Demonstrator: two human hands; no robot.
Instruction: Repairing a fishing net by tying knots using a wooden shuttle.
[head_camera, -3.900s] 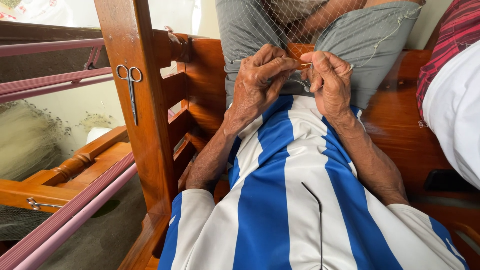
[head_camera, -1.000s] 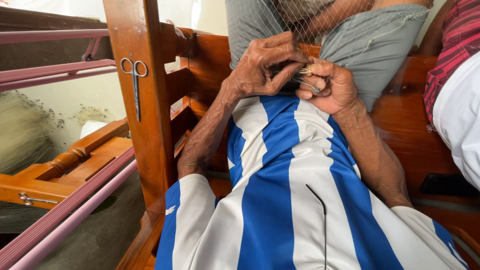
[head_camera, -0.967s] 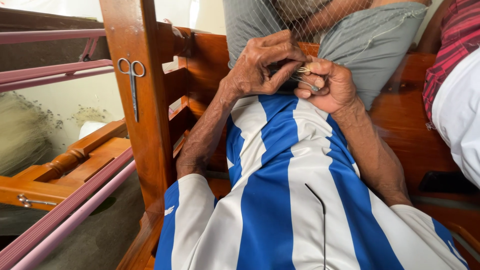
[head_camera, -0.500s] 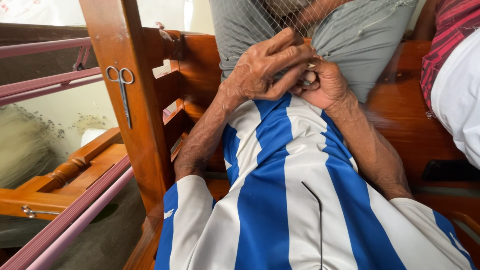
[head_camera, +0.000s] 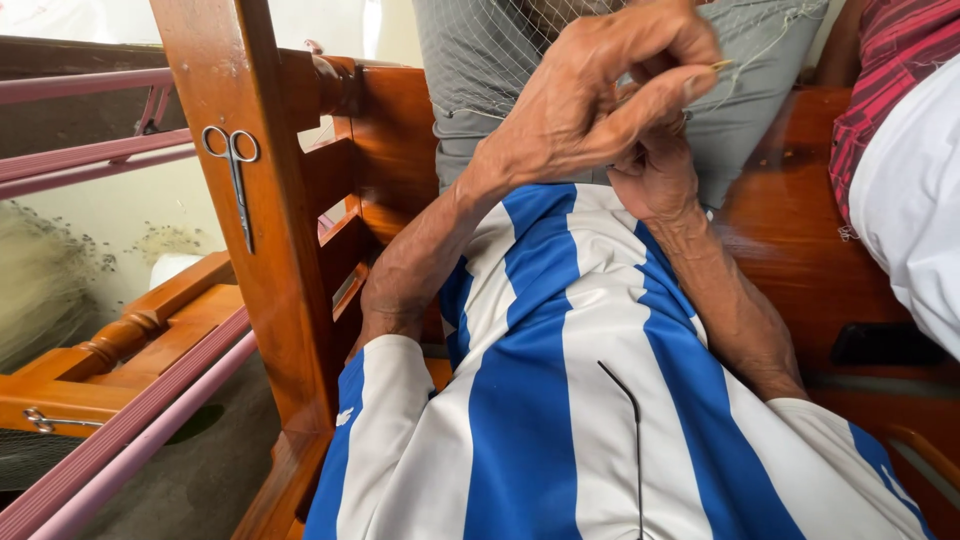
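Net (head_camera: 480, 60) pinched between hands (head_camera: 640, 120) (left above right).

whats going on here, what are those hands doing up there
A person in a blue and white striped shirt has both hands raised to a fine pale mesh net that hangs in front of them. The left hand pinches a thin pale sliver between thumb and fingertips, right at the net. The right hand sits just under it, mostly hidden. A pair of small metal scissors hangs unused on the wooden post to the left.
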